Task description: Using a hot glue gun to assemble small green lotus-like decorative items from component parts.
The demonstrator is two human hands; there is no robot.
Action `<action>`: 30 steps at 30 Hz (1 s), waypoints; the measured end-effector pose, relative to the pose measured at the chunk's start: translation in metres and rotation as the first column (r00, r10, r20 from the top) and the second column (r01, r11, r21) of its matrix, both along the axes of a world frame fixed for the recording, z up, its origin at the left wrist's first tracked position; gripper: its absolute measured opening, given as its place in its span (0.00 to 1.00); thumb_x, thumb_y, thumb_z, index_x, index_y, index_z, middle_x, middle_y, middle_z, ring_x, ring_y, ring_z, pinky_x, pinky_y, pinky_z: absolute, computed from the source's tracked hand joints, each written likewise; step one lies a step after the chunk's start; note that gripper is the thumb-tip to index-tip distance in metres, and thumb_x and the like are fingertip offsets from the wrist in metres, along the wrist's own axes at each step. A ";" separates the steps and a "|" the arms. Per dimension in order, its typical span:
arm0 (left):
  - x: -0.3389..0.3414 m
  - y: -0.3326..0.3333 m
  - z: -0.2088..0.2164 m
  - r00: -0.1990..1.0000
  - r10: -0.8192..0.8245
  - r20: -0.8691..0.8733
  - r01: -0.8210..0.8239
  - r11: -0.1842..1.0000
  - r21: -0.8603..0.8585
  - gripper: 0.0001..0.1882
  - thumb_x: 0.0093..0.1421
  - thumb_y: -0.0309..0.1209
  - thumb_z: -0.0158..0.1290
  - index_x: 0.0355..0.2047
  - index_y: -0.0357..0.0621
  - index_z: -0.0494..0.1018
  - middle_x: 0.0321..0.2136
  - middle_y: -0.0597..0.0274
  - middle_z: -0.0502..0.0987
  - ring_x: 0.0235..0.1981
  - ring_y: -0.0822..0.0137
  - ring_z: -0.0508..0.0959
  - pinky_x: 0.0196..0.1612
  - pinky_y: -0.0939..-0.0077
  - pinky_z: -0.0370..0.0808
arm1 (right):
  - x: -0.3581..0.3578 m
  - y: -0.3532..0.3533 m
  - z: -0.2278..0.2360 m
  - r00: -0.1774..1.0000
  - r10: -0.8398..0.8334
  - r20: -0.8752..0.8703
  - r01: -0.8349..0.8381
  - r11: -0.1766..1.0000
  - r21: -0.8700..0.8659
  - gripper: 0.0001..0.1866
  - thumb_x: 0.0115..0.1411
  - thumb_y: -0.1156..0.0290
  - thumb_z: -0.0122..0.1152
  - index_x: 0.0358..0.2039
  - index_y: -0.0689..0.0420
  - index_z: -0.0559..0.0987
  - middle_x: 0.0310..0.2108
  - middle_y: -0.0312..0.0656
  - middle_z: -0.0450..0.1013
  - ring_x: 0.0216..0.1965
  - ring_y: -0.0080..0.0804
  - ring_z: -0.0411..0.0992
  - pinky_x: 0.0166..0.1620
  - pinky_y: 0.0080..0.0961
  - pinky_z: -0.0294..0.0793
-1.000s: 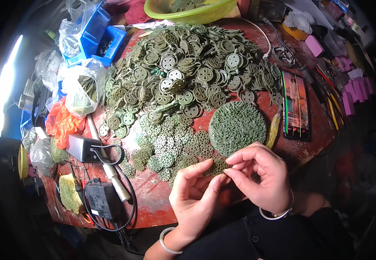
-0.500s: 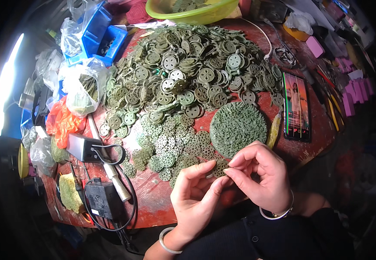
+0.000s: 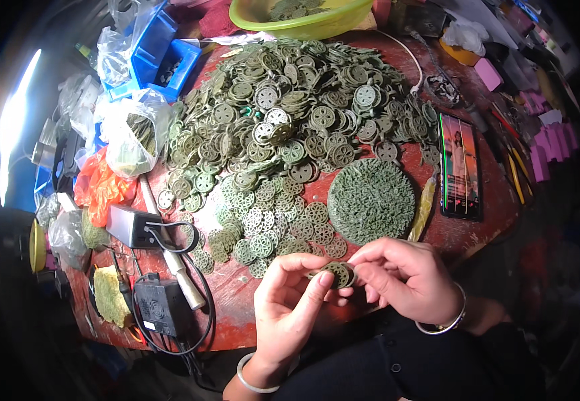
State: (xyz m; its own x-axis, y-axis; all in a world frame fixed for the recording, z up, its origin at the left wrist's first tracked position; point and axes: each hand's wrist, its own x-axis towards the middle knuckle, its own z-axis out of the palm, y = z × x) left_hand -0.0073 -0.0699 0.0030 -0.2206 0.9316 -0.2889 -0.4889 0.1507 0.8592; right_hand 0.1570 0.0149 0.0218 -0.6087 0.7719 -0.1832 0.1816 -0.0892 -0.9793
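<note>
Between the thumb and fingers of my left hand [image 3: 291,301] is a round, dark bronze-green openwork pendant [image 3: 338,275], its pierced face tilted up. My right hand [image 3: 407,277] is closed, with its fingertips pinched together at the pendant's right edge; what lies between them is hidden. Just beyond the hands lie flat openwork discs [image 3: 260,230], loosely overlapping. Behind these rises a large heap of similar round pendants [image 3: 283,107]. A round green pad with a rough, crumbly-looking surface [image 3: 371,200] lies beyond my right hand.
A phone [image 3: 459,166] stands at the right, near a yellow tube-like wrapper [image 3: 423,210]. At the left are a black power box [image 3: 161,304] with cables, a pale rod [image 3: 184,281], plastic bags [image 3: 133,144] and a blue bin [image 3: 176,67]. A yellow-green basin [image 3: 303,28] sits at the back.
My hands have shifted slightly toward me and the right one has turned. The pendant, partly hidden by fingers before, now shows its face in my left hand.
</note>
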 end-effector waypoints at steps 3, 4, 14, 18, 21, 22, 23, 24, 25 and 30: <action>0.004 0.001 0.000 0.993 -0.011 -0.117 0.016 0.999 0.041 0.10 0.63 0.18 0.52 0.45 0.32 0.68 0.37 0.53 0.79 0.34 0.69 0.81 0.38 0.79 0.79 | -0.002 -0.004 -0.008 0.994 -0.025 -0.106 0.034 0.996 0.081 0.04 0.63 0.76 0.59 0.34 0.63 0.76 0.25 0.36 0.77 0.25 0.17 0.76 0.26 0.16 0.75; 0.003 -0.001 -0.001 0.975 -0.046 -0.217 0.058 0.997 0.052 0.10 0.63 0.18 0.52 0.45 0.32 0.68 0.37 0.53 0.79 0.34 0.70 0.80 0.38 0.79 0.79 | -0.002 -0.001 -0.004 0.999 0.006 -0.046 -0.002 0.997 0.077 0.05 0.61 0.75 0.61 0.32 0.63 0.75 0.25 0.38 0.77 0.25 0.20 0.77 0.26 0.18 0.75; 0.001 0.009 0.004 0.383 -0.129 -0.915 0.387 0.921 0.032 0.11 0.53 0.16 0.58 0.38 0.37 0.74 0.32 0.54 0.73 0.29 0.60 0.77 0.30 0.71 0.75 | -0.008 0.054 0.020 0.977 -0.034 0.209 -0.142 0.627 0.766 0.06 0.56 0.76 0.64 0.31 0.59 0.74 0.24 0.42 0.72 0.24 0.38 0.75 0.26 0.30 0.73; 0.003 0.013 0.005 0.307 -0.081 -0.948 0.390 0.920 0.047 0.11 0.53 0.16 0.57 0.37 0.39 0.75 0.36 0.54 0.71 0.30 0.57 0.76 0.32 0.68 0.76 | -0.041 0.099 0.011 0.969 -0.064 0.238 -0.191 0.415 0.890 0.08 0.52 0.76 0.65 0.31 0.60 0.75 0.29 0.42 0.70 0.27 0.42 0.72 0.31 0.33 0.73; 0.003 0.011 0.005 0.362 -0.040 -0.931 0.346 0.933 0.095 0.10 0.53 0.16 0.58 0.36 0.39 0.75 0.36 0.55 0.71 0.28 0.63 0.74 0.31 0.72 0.73 | -0.068 0.110 0.004 0.932 -0.051 0.358 -0.329 0.290 0.899 0.10 0.52 0.72 0.66 0.33 0.59 0.74 0.34 0.45 0.67 0.36 0.41 0.71 0.40 0.34 0.74; 0.003 0.010 0.005 0.419 -0.014 -0.908 0.303 0.945 0.125 0.09 0.53 0.16 0.58 0.35 0.38 0.75 0.35 0.57 0.72 0.27 0.66 0.72 0.31 0.75 0.72 | -0.075 0.112 -0.002 0.921 -0.057 0.386 -0.357 0.276 0.892 0.10 0.53 0.73 0.65 0.33 0.60 0.73 0.35 0.45 0.67 0.39 0.42 0.70 0.44 0.34 0.73; 0.001 0.008 0.004 0.416 -0.016 -0.909 0.303 0.945 0.122 0.09 0.53 0.16 0.58 0.35 0.38 0.75 0.35 0.57 0.72 0.27 0.66 0.72 0.31 0.75 0.72 | -0.077 0.116 -0.006 0.922 -0.055 0.384 -0.355 0.278 0.893 0.10 0.53 0.73 0.65 0.33 0.60 0.73 0.35 0.45 0.67 0.39 0.42 0.70 0.44 0.34 0.73; -0.003 0.007 0.001 0.470 0.041 -0.882 0.243 0.954 0.174 0.09 0.53 0.16 0.58 0.35 0.37 0.75 0.34 0.57 0.72 0.26 0.69 0.71 0.30 0.77 0.70 | -0.079 0.119 -0.010 0.926 -0.039 0.375 -0.351 0.273 0.895 0.10 0.53 0.73 0.65 0.33 0.60 0.73 0.35 0.45 0.67 0.40 0.42 0.69 0.44 0.34 0.72; -0.007 0.006 -0.002 0.520 0.102 -0.848 0.176 0.959 0.223 0.08 0.54 0.16 0.59 0.34 0.36 0.75 0.33 0.58 0.72 0.25 0.72 0.69 0.30 0.80 0.69 | -0.081 0.122 -0.011 0.929 -0.019 0.369 -0.350 0.267 0.898 0.10 0.52 0.72 0.64 0.33 0.60 0.73 0.35 0.45 0.67 0.40 0.42 0.69 0.44 0.34 0.72; -0.016 0.001 0.000 0.932 0.124 -0.341 -0.115 0.992 0.047 0.04 0.62 0.18 0.54 0.37 0.35 0.73 0.28 0.64 0.74 0.22 0.81 0.73 0.23 0.88 0.69 | -0.074 0.129 -0.012 0.969 0.078 0.235 -0.247 0.349 0.904 0.07 0.52 0.74 0.65 0.31 0.62 0.79 0.29 0.43 0.72 0.33 0.42 0.72 0.39 0.33 0.73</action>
